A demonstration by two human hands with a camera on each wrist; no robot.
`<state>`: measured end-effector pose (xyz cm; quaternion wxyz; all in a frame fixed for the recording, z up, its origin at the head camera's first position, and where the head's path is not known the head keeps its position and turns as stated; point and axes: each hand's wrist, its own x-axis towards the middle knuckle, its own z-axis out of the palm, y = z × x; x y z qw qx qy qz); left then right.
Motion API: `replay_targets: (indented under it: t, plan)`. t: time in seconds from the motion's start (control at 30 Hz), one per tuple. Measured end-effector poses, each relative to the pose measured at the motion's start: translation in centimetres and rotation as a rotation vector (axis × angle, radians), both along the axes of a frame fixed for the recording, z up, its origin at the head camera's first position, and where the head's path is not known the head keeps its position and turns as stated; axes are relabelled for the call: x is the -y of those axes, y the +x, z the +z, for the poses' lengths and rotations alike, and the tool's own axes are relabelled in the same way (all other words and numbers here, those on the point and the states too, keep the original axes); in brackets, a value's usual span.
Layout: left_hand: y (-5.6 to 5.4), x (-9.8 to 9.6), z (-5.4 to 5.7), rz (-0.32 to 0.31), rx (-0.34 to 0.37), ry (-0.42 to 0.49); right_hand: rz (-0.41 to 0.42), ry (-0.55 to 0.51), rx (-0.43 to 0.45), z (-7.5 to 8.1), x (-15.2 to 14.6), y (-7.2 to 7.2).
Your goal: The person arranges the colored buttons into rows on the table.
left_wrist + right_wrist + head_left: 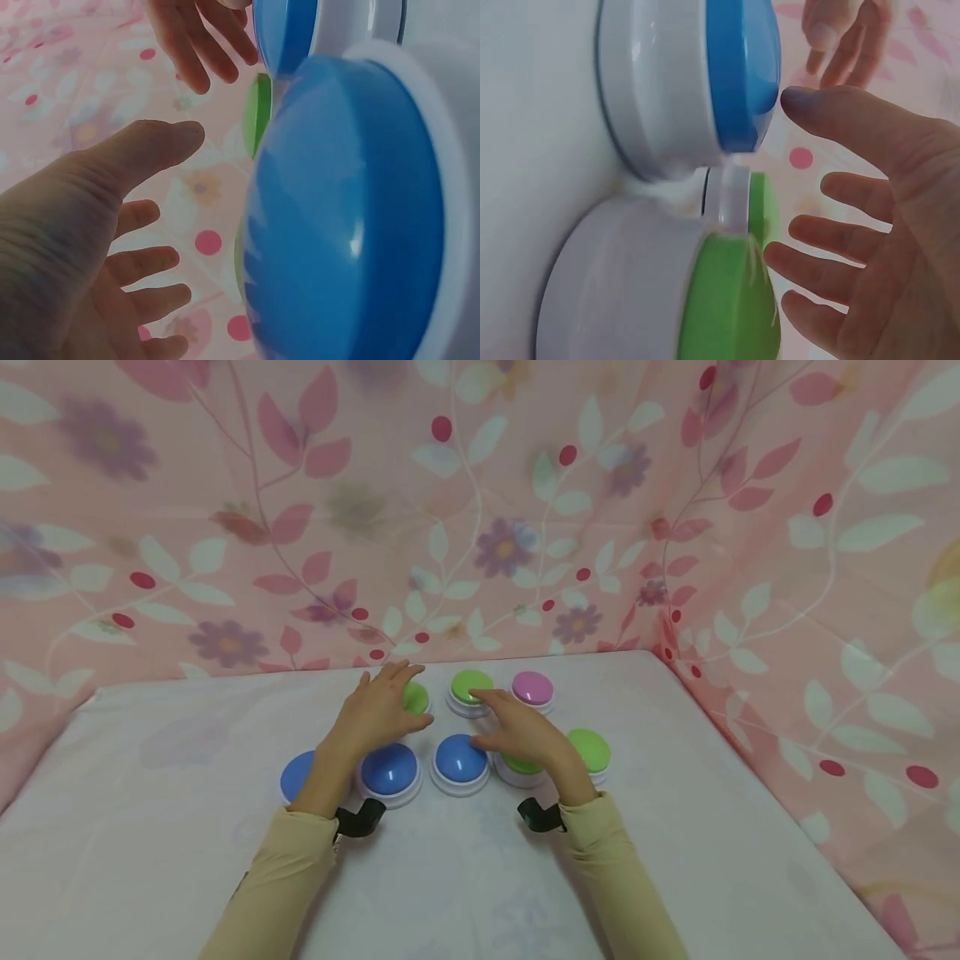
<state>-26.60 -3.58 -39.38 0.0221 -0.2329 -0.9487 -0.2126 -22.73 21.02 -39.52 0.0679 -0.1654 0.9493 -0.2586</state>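
Note:
Both hands are over a group of round push buttons with white bases. My left hand (375, 710), fingers spread and holding nothing, overlaps a green button (416, 697) at the back left. Beneath its wrist are a blue button (389, 768) and a partly hidden blue button (296, 772). My right hand (521, 727) holds nothing either; its fingers point left, partly covering a green button (522, 766). In the right wrist view, its thumb tip is right by the dome of a blue button (739, 75). The fingers (840, 240) lie loosely extended above the green dome (724, 300).
Behind the hands stand another green button (469, 683) and a pink button (532, 687). A further green button (591, 750) is right of the right wrist. White cloth (442, 893) covers the table, with floral pink curtains (480, 527) at the back and right.

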Motion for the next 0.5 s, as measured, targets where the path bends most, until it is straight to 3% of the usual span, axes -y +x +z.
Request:
replay_targets:
  t: [0.27,0.5]
  plan:
    - [-0.4,1.0,-0.5,0.041,0.082,0.028,0.051,-0.013,-0.019,0.1,1.6,-0.6]
    - [-0.5,1.4,-0.7,0.065,0.132,0.053,0.042,-0.039,0.000,0.5,2.9,-1.0]
